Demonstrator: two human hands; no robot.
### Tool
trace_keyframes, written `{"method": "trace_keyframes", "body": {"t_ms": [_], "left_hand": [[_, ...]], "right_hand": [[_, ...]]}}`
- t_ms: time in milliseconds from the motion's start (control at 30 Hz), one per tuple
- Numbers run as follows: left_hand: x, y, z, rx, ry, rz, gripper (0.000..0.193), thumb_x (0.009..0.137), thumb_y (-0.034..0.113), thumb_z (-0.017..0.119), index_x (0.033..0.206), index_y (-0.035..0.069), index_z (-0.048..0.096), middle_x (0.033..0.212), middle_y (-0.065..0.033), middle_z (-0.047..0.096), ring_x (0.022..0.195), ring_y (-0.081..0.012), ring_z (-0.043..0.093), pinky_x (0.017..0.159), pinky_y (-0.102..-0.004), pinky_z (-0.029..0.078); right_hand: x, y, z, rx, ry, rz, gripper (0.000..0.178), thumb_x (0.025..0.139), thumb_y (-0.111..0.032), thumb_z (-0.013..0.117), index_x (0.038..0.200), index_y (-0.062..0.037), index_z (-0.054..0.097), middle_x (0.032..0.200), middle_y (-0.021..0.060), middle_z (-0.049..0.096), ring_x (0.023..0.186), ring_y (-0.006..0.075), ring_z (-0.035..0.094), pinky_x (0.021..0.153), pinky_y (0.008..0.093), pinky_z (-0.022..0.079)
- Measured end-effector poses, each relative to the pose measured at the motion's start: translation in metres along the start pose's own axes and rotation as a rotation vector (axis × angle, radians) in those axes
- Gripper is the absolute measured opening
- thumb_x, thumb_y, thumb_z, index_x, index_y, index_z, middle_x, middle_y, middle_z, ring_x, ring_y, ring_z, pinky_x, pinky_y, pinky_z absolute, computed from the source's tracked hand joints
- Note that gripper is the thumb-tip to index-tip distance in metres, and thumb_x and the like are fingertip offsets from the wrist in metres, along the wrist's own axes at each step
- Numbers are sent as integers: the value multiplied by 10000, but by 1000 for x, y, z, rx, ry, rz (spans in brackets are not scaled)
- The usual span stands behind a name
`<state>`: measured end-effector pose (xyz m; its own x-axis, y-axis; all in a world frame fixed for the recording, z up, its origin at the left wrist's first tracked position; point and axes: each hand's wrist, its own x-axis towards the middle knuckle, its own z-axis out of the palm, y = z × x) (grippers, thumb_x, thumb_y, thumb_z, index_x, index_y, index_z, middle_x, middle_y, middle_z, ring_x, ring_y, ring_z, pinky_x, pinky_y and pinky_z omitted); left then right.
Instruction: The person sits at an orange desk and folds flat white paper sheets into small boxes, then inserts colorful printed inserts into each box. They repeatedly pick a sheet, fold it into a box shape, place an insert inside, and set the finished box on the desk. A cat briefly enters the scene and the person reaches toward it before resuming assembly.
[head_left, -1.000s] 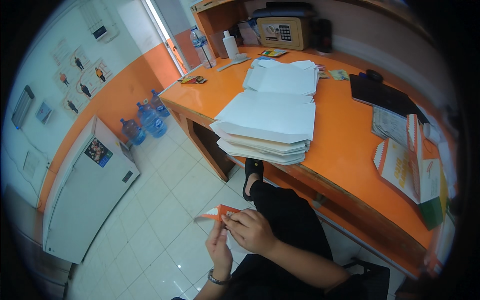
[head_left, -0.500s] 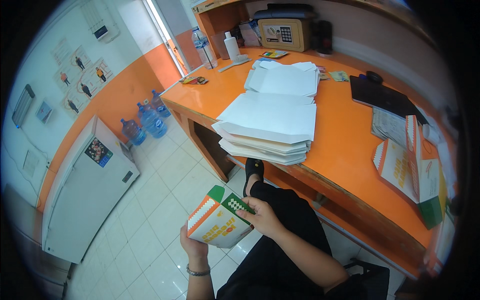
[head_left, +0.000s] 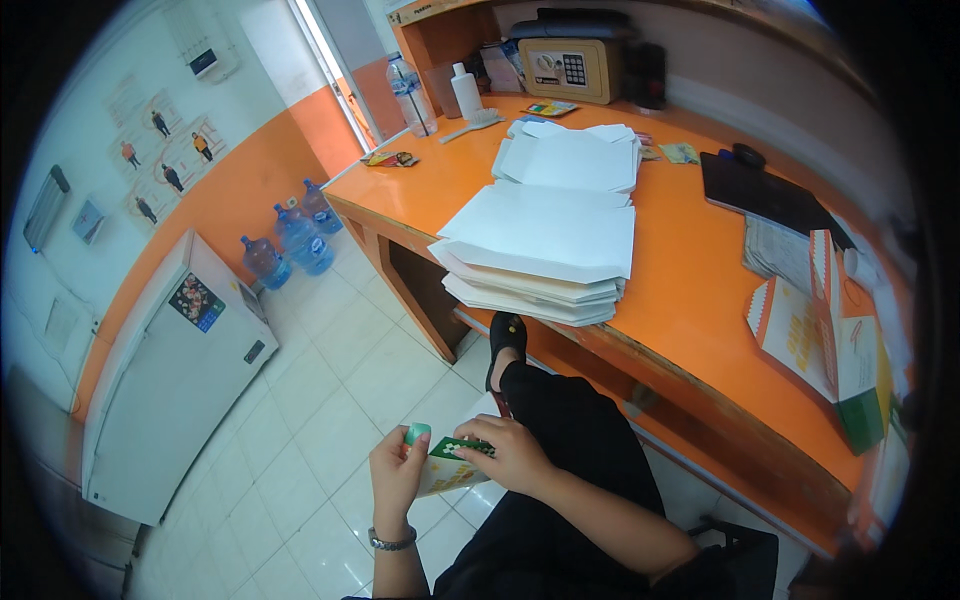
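Observation:
A small folding carton (head_left: 437,477) in white, green and orange is held low in front of me, above my lap. My left hand (head_left: 396,468) pinches a green end flap (head_left: 417,432) between thumb and fingers. On the other side, my right hand (head_left: 512,452) grips the green patterned panel, its thumb on the near face and fingers bent over the top edge. Both hands cover much of the carton. On the orange desk lies a thick stack of flat white carton blanks (head_left: 545,230), their plain sides up.
Partly folded cartons (head_left: 815,340) lie at the desk's right, beside a black laptop (head_left: 775,195). A safe (head_left: 570,70), a water bottle (head_left: 410,95), a white bottle (head_left: 466,92) and a brush (head_left: 470,125) stand or lie at the back. A white chest freezer (head_left: 180,390) is left, near blue water jugs (head_left: 305,245).
My left hand has moved up from the carton's lower left side to its green flap and pinches it. The carton has turned, showing less of its printed face. My right hand keeps its grip.

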<state>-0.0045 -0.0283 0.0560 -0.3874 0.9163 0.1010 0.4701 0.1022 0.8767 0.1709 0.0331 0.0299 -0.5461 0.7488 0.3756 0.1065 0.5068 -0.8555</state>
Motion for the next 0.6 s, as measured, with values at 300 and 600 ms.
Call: {"method": "trace_keyframes", "body": {"t_ms": [300,600], "left_hand": [[1,15,-8,385,-132,88,182,824,146,608,870,-17,675,711,-157,631,643,-308,614,611,-373,481],[-3,25,-15,129,-390,285,272,771,-13,431,940,-36,643,757,-165,563,735,-321,560,696,-380,463]], "right_hand": [[-5,-6,11,-216,124,-264,125,763,-90,707,875,-92,651,787,35,601,740,226,624,699,361,472],[-8,-17,9,-140,212,-232,136,729,-69,719,847,-109,664,772,7,582,729,188,592,728,337,420]]}}
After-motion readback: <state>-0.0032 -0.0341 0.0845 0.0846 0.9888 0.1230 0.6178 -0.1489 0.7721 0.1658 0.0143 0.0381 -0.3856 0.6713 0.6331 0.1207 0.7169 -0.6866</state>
